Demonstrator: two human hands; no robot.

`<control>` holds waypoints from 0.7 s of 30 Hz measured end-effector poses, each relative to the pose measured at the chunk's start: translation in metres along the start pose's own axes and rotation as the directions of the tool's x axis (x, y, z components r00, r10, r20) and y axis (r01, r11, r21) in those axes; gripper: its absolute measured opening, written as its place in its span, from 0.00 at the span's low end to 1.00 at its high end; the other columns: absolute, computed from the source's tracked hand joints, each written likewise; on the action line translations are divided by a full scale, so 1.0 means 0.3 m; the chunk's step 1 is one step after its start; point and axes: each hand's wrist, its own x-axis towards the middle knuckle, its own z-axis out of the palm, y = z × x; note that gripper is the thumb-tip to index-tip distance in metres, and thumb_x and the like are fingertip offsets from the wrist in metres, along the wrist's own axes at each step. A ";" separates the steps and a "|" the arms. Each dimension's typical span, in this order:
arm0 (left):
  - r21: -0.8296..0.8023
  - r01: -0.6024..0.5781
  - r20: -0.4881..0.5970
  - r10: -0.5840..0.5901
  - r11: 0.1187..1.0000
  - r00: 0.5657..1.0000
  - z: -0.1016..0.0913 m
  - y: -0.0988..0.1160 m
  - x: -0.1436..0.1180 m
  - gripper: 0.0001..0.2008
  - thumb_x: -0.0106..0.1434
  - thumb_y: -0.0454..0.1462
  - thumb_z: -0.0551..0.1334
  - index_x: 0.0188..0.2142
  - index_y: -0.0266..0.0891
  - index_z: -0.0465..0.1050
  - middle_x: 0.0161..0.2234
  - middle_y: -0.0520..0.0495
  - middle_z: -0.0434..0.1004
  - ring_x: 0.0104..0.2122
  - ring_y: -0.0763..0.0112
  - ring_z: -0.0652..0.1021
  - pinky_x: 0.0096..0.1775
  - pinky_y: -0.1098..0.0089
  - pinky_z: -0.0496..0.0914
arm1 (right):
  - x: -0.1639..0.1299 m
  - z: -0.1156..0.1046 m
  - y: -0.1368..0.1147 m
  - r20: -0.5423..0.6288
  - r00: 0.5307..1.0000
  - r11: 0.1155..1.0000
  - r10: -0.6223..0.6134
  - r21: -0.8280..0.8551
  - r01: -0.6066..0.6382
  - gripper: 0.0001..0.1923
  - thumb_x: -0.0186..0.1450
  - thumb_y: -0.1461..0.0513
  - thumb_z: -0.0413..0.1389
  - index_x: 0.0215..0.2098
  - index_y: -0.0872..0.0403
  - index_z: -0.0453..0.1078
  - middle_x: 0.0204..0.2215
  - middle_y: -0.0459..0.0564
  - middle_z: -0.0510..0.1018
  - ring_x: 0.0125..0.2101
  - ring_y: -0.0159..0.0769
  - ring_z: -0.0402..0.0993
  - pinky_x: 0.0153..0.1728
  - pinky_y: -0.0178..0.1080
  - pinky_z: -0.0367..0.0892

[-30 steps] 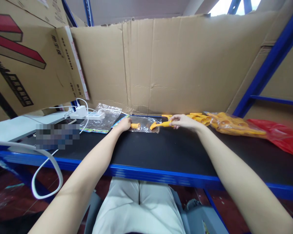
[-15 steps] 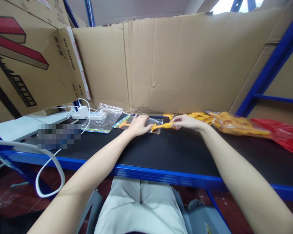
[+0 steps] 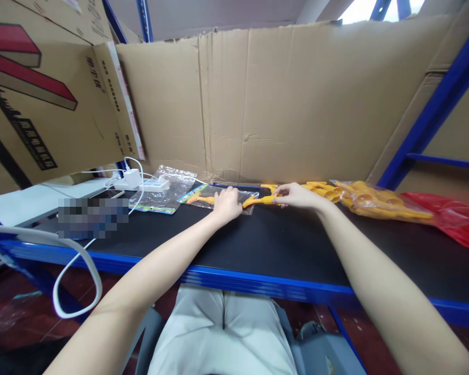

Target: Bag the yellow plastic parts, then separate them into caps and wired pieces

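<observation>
1. The left hand (image 3: 226, 204) lies on a clear plastic bag (image 3: 222, 197) on the black counter (image 3: 258, 239); its fingers are curled down and press on the bag's open end.
2. The right hand (image 3: 297, 195), just right of the bag, has its fingers closed on a yellow plastic toy (image 3: 260, 200) (the exact shape is too small to tell). The toy's left end is at the bag's mouth, so I judge it is only partly in.
3. One yellow piece (image 3: 201, 198) already lies inside the bag, at its left end.
4. Right of the bag, a pile of yellow toys (image 3: 320, 188) and a fuller bag of them (image 3: 379, 204) wait unpacked, so much seems left.
5. Left of the bag lie empty packets (image 3: 162, 194) and a white power strip (image 3: 140, 184).
</observation>
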 end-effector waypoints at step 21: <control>-0.263 -0.222 -0.277 0.147 0.939 0.950 0.029 -0.095 0.049 0.12 0.64 0.43 0.50 0.40 0.39 0.66 0.42 0.43 0.74 0.45 0.62 0.73 0.53 0.57 0.59 | 0.054 0.236 -0.036 -0.158 0.971 0.979 -0.178 -0.125 0.159 0.22 0.57 0.54 0.56 0.45 0.59 0.73 0.35 0.54 0.78 0.35 0.40 0.74 0.38 0.39 0.66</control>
